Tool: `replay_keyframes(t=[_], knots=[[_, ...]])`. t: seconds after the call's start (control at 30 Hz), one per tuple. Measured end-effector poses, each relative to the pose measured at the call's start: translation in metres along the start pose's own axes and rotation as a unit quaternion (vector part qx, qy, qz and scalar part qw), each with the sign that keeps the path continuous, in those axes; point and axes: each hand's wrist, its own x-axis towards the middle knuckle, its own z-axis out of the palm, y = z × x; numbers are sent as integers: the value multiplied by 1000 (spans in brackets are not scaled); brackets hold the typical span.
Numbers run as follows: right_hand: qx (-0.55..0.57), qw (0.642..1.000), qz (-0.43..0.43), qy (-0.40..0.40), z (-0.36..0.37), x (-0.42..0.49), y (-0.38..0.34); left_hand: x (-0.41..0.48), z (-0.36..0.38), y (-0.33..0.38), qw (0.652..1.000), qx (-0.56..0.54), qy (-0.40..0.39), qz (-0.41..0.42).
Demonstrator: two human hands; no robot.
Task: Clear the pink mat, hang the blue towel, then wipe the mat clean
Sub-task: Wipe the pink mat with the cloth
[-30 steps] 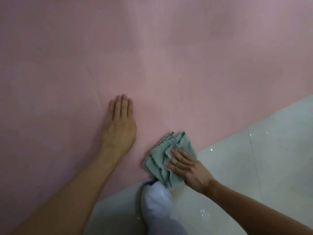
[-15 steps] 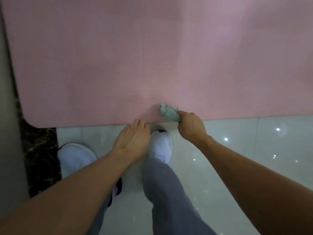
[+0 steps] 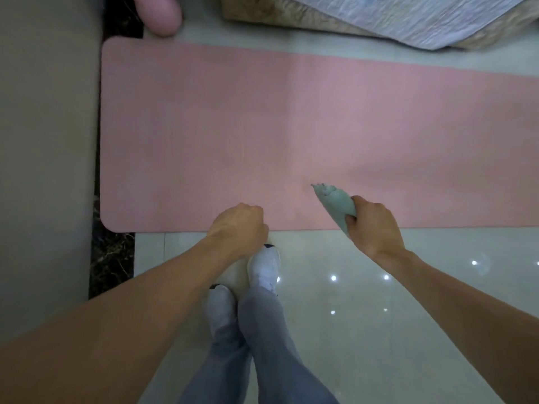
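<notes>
The pink mat [image 3: 262, 126] lies flat on the tiled floor, bare of objects, stretching from the left wall out past the right edge of view. My right hand [image 3: 373, 228] grips a bunched pale green cloth [image 3: 335, 202] that points up-left over the mat's near edge. My left hand [image 3: 239, 225] hangs over that same edge with its fingers curled under, holding nothing I can see. No blue towel is in view.
My two white shoes [image 3: 264, 269] and grey trouser legs stand on the glossy tiles just in front of the mat. A grey wall [image 3: 43, 141] runs down the left. A pink rounded object [image 3: 160, 16] and a bed corner with a crumpled sheet [image 3: 408, 18] lie beyond the mat.
The view has pulled back from close to the mat as I rose. My right hand lifted the cloth off the mat and bunched it; my left hand came off the mat and curled.
</notes>
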Motion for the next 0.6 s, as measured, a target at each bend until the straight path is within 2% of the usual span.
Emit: replay_keyframes(t=[0.1, 0.2, 0.33, 0.43, 0.6], knots=[[-3, 999, 6, 37, -17, -13, 0, -17, 4, 3, 1000, 24, 4, -1], [68, 996, 23, 55, -29, -29, 4, -40, 16, -1, 999, 36, 9, -21], [143, 988, 52, 8, -37, -48, 17, -55, 22, -7, 997, 52, 31, -36], [194, 979, 69, 4, -46, -52, 31, -45, 16, -3, 997, 29, 46, -58], [271, 950, 153, -6, -37, -38, 64, -18, 18, 27, 996, 0, 42, -80]])
